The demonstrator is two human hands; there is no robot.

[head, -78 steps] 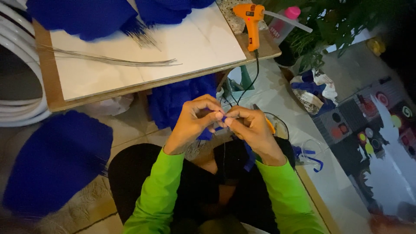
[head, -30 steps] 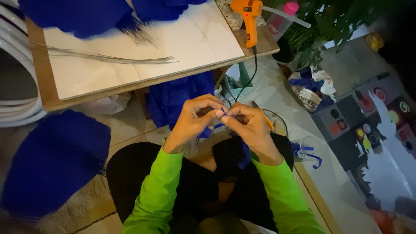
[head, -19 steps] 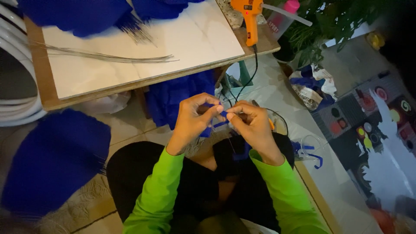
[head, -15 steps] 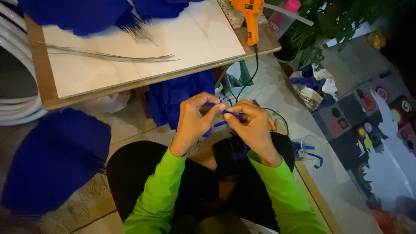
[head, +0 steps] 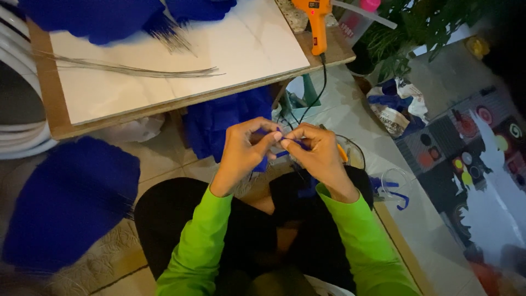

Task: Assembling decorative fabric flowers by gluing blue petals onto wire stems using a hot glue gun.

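My left hand (head: pixel 241 153) and my right hand (head: pixel 316 154) meet fingertip to fingertip above my lap, both in bright green sleeves. Between them they pinch a small blue piece (head: pixel 280 149) of what looks like paper or fabric; most of it is hidden by my fingers. I sit cross-legged in black trousers on the floor. A heap of the same blue material (head: pixel 222 121) lies just beyond my hands, under the table's edge.
A low table with a white top (head: pixel 164 55) stands ahead, bearing a bundle of thin wires (head: pixel 131 69), blue pieces (head: pixel 93 19) and an orange glue gun (head: pixel 315 22) with a black cord. A large blue pile (head: pixel 66 200) lies left. A green plant (head: pixel 422 24) and patterned mat (head: pixel 471 164) are right.
My hands have stayed together in front of me, shifting slightly while working the small blue piece. The view has drifted a little; nothing else has moved.
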